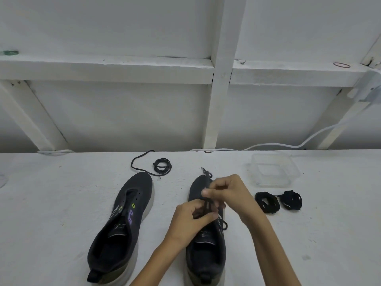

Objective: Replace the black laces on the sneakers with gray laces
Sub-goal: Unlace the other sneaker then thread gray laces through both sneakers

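Note:
Two dark sneakers stand toes away from me on the white table. The left sneaker (121,221) has bare eyelets and no lace. A loose black lace (158,165) lies partly coiled beyond its toe. Over the right sneaker (206,254), my left hand (191,218) pinches the black lace (210,205) at the eyelets, and my right hand (226,193) pinches the same lace a little higher. One lace end trails past the toe. Two dark bundled laces (278,201) lie to the right of this shoe; their colour looks almost black here.
A clear plastic container (272,170) sits behind the bundles at the back right. A white cable (288,144) runs along the table's far edge under a white wooden frame. The table (51,203) is white and rough.

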`<state>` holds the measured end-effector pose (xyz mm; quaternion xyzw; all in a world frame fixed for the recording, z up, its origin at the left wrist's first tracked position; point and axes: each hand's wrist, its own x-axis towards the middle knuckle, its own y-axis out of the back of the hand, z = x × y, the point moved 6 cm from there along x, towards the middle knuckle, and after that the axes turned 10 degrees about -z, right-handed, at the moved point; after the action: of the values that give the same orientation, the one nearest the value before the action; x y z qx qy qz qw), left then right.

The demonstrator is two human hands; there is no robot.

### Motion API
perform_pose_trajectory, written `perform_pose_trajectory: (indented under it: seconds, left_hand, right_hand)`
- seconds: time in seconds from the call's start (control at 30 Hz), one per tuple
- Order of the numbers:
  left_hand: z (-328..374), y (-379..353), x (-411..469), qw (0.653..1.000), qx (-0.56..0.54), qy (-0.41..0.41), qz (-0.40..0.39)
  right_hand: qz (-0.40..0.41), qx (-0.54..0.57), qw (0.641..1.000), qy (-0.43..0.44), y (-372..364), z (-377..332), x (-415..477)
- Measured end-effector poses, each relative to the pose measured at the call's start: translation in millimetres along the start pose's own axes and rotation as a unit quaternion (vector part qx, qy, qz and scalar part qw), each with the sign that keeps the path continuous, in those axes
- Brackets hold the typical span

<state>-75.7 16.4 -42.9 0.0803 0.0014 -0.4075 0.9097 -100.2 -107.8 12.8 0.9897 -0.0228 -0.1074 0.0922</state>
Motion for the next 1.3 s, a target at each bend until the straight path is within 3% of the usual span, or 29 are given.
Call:
perform_pose_trajectory:
  seconds: [0.17,0.23,0.43,0.63,0.7,0.8,0.93,1.03,1.13,1.23,1.3]
  left_hand:
    - [4.9,-0.1,-0.2,1.0,0.007,0.004,-0.011]
    - [7.3,-0.3,-0.2,1.0,0.012,0.001,-0.011]
    - [6.1,4.9,-3.8,0.999,-0.038,0.012,0.018]
    - [54.3,13.8,-4.1,0.988,-0.145,-0.056,-0.016]
    - [69.3,22.8,-4.8,0.992,-0.107,-0.072,-0.01]
    - [69.1,49.3,-10.6,0.995,-0.036,-0.074,0.063]
    - [29.2,85.8,-22.9,0.995,0.051,0.04,0.072]
    - [-2.1,98.8,-31.8,0.983,0.097,0.154,0.025]
    - [-11.4,101.8,-30.7,0.966,0.156,0.208,0.004]
    - [6.6,105.5,-9.9,0.903,0.371,0.214,0.019]
    - [23.7,100.5,15.8,0.882,0.43,0.192,0.025]
  right_hand:
    - [0.106,0.093,0.982,0.127,34.9,-58.5,0.7]
    - [0.1,0.089,0.98,0.147,35.7,-71.3,5.0]
    - [0.069,0.085,0.985,0.13,25.3,-66.3,11.1]
    - [0.079,0.064,0.99,0.095,27.6,-60.8,3.4]
    - [0.087,0.066,0.99,0.085,29.1,-53.5,-2.7]
    - [0.125,0.071,0.987,0.073,37.4,-31.2,-19.1]
    - [0.176,-0.001,0.984,-0.02,59.0,25.5,-46.4]
    - [0.1,-0.087,0.979,-0.157,67.5,75.3,-59.7]
    - [-0.014,-0.179,0.945,-0.275,67.3,99.2,-65.5]
    - [0.019,-0.265,0.932,-0.249,78.2,80.4,-45.7]
    - [0.065,-0.276,0.938,-0.197,84.0,61.8,-18.4]
